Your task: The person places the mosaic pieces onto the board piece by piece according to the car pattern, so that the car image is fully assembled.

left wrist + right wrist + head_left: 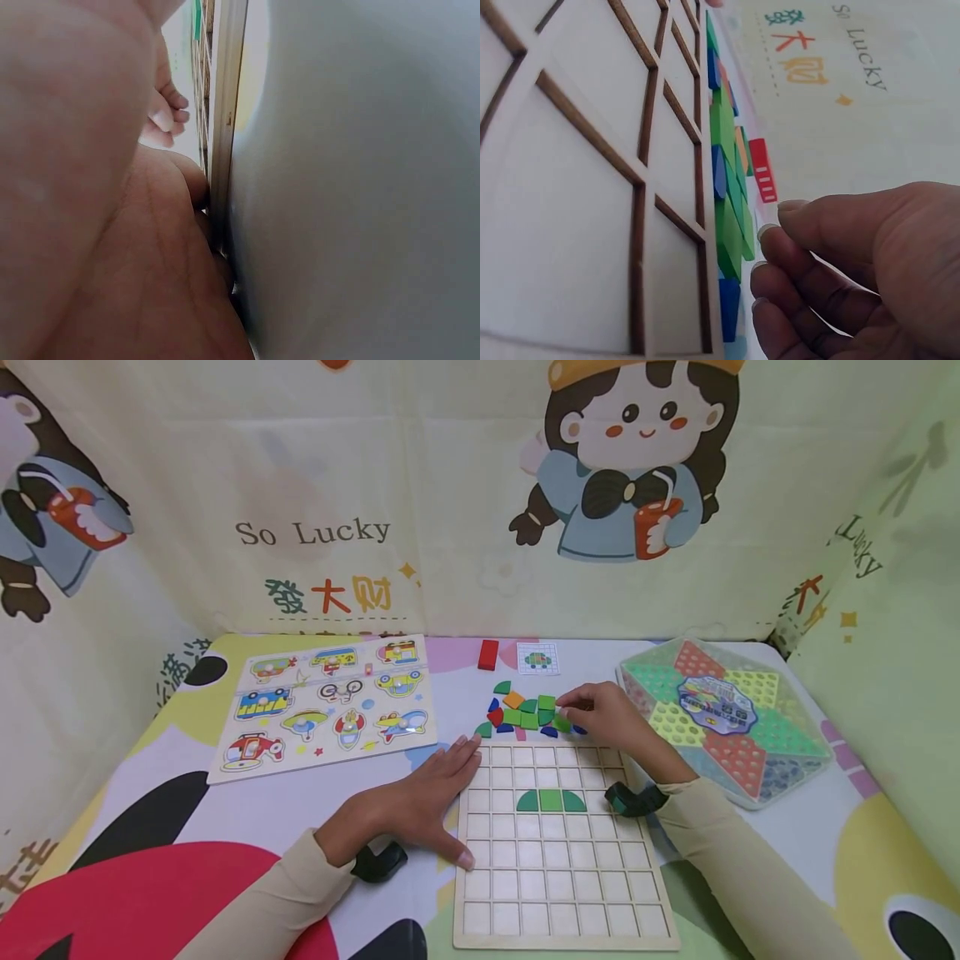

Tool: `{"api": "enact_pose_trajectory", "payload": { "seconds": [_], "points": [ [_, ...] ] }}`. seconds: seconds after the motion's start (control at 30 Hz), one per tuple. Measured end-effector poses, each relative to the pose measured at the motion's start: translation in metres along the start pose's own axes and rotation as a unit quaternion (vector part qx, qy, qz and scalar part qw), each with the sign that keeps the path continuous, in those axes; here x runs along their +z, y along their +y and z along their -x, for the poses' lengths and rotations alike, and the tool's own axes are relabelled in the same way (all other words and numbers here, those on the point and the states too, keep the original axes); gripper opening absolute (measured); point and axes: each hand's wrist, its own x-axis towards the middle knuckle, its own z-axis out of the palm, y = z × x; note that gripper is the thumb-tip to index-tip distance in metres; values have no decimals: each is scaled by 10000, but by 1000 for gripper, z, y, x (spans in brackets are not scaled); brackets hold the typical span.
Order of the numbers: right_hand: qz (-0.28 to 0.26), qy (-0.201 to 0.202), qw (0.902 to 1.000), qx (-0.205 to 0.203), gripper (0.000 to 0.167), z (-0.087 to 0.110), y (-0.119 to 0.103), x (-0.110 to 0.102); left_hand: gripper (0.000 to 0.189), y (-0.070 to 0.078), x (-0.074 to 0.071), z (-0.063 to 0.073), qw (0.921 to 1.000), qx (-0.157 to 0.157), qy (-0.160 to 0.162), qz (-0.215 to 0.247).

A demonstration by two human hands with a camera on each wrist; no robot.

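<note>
A wooden grid board point(551, 877) lies flat on the table, with a green square tile point(551, 800) between two green quarter-round tiles in one of its upper rows. My left hand point(420, 797) rests along the board's left edge, fingers spread and thumb on the frame; in the left wrist view the palm is beside the board's side point(225, 112). Beyond the far edge lies a cluster of green, blue, red and orange tiles point(528, 720). My right hand point(603, 714) hovers at the cluster's right side, its fingers point(795, 240) loosely bent with nothing visible between them.
A picture puzzle board point(300, 727) with vehicles lies at the left. At the right is a clear hexagonal box point(652, 677) with coloured sections. A red box point(488, 654) and a small pattern card point(537, 658) sit behind the tiles. Printed curtain hangs around the table.
</note>
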Motion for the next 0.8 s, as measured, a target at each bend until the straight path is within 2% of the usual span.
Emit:
{"api": "enact_pose_trajectory", "payload": {
  "seconds": [0.57, 0.8],
  "points": [
    [-51, -381, 9993, 36, 18, -14, -8, 13, 126, 2, -2, 0, 10000, -54, -64, -15],
    [17, -389, 9992, -108, 18, -17, -12, 17, 125, 2, -2, 0, 9999, -72, -81, -26]
  ]
}}
